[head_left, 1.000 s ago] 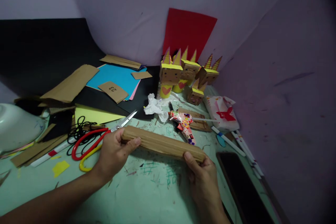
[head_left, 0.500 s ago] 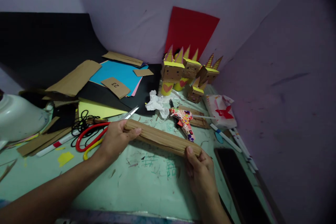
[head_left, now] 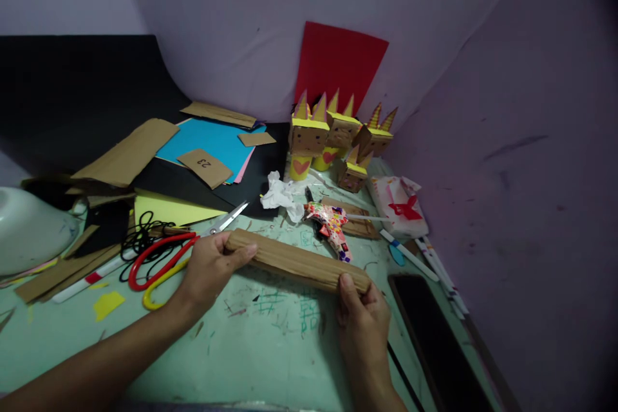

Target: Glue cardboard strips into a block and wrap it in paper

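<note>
A long, narrow cardboard strip [head_left: 297, 262] with creases along its length is held above the table by both hands. My left hand [head_left: 211, 270] grips its left end, the thumb lying on top. At the other end, my right hand [head_left: 364, 318] pinches the strip between thumb and fingers. Behind my left hand lies a pair of scissors [head_left: 161, 257] with red and yellow handles, its blades pointing away. Just beyond the strip rests a floral-patterned glue gun [head_left: 331, 224] with a white glue stick in its back. Crumpled white tissue [head_left: 282, 196] sits beside its nozzle.
Several cardboard figures with pointed ears [head_left: 309, 135] stand at the back before a red sheet [head_left: 340, 64]. Blue paper [head_left: 212, 141] and cardboard pieces lie back left. Black cord [head_left: 145, 238] and a white container [head_left: 31, 232] are left; a dark phone-like slab [head_left: 434, 341] lies right.
The view has shifted slightly, so the objects on the table sit a little lower and further left. Both hands keep their hold on the cardboard strip.
</note>
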Motion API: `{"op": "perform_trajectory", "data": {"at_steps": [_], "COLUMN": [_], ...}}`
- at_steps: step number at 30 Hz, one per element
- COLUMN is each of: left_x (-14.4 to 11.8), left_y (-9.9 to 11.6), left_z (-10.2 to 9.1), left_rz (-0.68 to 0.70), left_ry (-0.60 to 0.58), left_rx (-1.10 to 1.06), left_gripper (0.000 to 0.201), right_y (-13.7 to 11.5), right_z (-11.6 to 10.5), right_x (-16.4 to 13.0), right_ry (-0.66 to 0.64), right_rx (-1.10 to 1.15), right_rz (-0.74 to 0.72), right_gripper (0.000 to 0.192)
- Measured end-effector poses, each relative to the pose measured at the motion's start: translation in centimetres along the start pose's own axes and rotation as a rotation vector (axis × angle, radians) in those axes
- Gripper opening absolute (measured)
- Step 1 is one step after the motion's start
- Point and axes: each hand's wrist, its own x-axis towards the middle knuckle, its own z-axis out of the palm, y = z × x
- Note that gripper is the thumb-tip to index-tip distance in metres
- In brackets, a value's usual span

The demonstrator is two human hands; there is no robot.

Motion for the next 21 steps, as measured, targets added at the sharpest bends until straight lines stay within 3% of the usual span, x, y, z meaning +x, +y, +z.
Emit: {"op": "perform_trajectory", "data": {"at_steps": [4,6,9,11,15,21], "left_x": [0.6,0.2,-1.3,-2.0,-1.5,0.6], "left_y": [-0.1,-0.1,-0.1,-0.5,-1.7,-2.9], "left_z": [-1.4,-1.6,-0.4,1.0,2.5,1.8], "left_rz": [0.245,0.483,0.946,1.146,1.312,1.453], "left_ry": [0.191,0.258,0.095,-0.044,-0.077,-0.107], "left_rx": [0.096,0.202,0.435,0.617,1.0,0.933], "left_gripper": [0.03,0.037,0.034,0.037,0.039,0.049], "right_y": [0.0,0.0,-0.4,-0.7,-1.2,-1.4], "right_z": [-0.1,0.0,0.4,0.6,0.6,0.4], "right_x": [0.2,0.3,0.2,0.1,-0.1,-0.1], "right_ry": [0.012,0.008,-0.025,-0.058,-0.122,-0.207], "right_rx": [0.025,0.041,0.073,0.1,0.147,0.169], "right_rz": [0.047,0.077,0.125,0.159,0.234,0.311], "right_gripper": [0.039,0.038,0.037,0.036,0.032,0.028]}}
